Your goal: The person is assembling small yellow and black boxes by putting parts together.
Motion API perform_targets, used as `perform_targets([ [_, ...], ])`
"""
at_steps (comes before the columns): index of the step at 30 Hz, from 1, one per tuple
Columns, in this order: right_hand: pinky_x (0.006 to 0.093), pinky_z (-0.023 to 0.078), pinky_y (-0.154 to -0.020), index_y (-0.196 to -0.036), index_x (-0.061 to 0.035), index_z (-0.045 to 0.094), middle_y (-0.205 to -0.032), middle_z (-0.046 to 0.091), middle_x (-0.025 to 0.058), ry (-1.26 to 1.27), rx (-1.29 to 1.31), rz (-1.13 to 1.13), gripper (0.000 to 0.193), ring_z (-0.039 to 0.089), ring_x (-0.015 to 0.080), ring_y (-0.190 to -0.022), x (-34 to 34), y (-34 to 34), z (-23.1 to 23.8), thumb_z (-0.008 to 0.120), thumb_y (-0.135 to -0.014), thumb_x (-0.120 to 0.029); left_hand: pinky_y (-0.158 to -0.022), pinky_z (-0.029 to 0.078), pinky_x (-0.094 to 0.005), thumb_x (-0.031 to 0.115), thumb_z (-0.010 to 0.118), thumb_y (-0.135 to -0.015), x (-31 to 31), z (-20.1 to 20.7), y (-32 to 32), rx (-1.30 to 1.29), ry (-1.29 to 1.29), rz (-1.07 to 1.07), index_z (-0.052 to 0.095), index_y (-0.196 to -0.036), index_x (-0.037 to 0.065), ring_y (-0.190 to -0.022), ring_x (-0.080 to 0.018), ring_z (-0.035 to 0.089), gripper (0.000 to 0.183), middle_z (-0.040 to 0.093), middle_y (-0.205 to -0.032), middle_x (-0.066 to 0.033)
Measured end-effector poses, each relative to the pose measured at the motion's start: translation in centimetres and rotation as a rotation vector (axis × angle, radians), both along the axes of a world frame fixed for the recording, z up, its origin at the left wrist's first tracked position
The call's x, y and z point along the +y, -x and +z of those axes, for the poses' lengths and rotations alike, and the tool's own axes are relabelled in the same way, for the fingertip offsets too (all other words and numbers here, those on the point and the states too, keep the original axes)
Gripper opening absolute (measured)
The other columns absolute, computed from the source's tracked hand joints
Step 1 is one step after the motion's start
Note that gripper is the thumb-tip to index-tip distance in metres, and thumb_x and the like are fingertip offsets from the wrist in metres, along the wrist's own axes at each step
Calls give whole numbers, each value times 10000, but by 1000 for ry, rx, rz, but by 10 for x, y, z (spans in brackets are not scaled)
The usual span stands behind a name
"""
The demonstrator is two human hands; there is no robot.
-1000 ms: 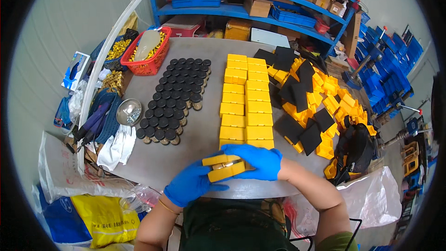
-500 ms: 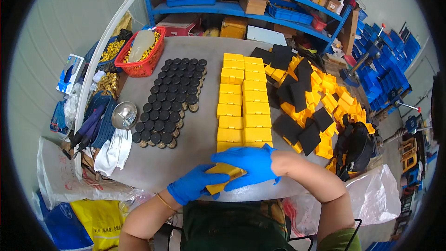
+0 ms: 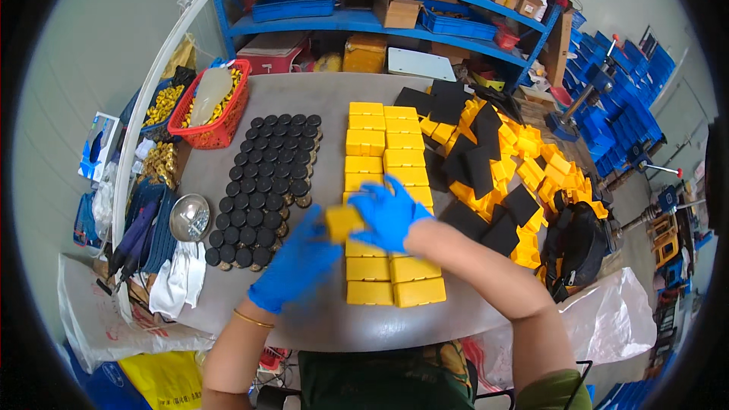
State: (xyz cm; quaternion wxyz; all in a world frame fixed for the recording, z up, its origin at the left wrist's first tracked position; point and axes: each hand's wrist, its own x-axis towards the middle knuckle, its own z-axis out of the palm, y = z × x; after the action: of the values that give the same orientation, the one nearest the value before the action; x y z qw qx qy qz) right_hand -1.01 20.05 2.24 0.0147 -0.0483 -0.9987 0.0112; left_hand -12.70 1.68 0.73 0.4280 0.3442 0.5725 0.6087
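Observation:
Above the table, a small yellow plastic box (image 3: 344, 225) is between my hands, blurred by motion. My right hand (image 3: 389, 216), in a blue glove, grips its right side with the fingers. My left hand (image 3: 296, 264), also blue-gloved, reaches up to the box's left side; its fingers are smeared, so I cannot tell whether they grip it. Beneath my right hand, two columns of closed yellow boxes (image 3: 370, 293) run away from me, and the hand hides part of them. To the left of my left hand stand rows of black-capped small round pieces (image 3: 257, 186).
On the right lie loose open yellow boxes (image 3: 531, 175) and black foam sheets (image 3: 497, 231). At the left are a metal bowl (image 3: 190, 217), a white cloth (image 3: 177, 277) and a red basket (image 3: 220, 130) of yellow parts. Blue shelving (image 3: 357, 21) stands behind the table.
Both hands have moved away from my body and up with the yellow box, off the table's near edge. The view has shifted slightly, uncovering the near ends of the box columns.

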Motion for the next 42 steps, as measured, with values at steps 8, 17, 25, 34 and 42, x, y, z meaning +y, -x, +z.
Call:
perform_targets([
  [8,484,182,-1094,-1299,-63,411,-1395,365,115,-91,106,-479,549,294,298,-1322,61,58,-28,500,-884,-412,-818,484,-303,144,538,-894,-3,15,-30,-90,55,-7,393,-1357,81,-1005,-186,573,489,495,-1258,-102],
  [17,437,456,-869,-1052,-156,651,-1133,594,136,178,-8,-1103,328,573,321,-1012,84,-126,38,562,-840,-390,-721,489,-252,239,547,-903,-56,0,2,-121,129,194,508,-1256,64,-867,-150,606,396,586,-1065,-57],
  [25,402,426,-889,-933,-204,708,-1094,621,42,-61,234,-857,218,532,259,-1072,113,-167,-45,597,-805,-341,-771,487,-270,158,524,-912,-5,21,-73,-190,35,-102,538,-1215,43,-904,-161,605,324,586,-1111,-68],
  [34,357,434,-929,-1044,-105,663,-1266,523,87,785,601,-331,251,510,243,-1122,50,-201,38,642,-833,-239,-834,491,-318,235,503,-930,48,16,-119,-799,63,-420,474,-1272,24,-972,-213,593,403,588,-1107,-117],
  [42,393,374,-976,-1038,-108,648,-1151,596,111,859,526,-338,258,514,299,-1129,14,-162,38,640,-823,-250,-929,443,-324,63,540,-856,17,-9,-102,412,-202,-190,439,-1282,23,-1098,-201,521,440,527,-1210,-78],
])
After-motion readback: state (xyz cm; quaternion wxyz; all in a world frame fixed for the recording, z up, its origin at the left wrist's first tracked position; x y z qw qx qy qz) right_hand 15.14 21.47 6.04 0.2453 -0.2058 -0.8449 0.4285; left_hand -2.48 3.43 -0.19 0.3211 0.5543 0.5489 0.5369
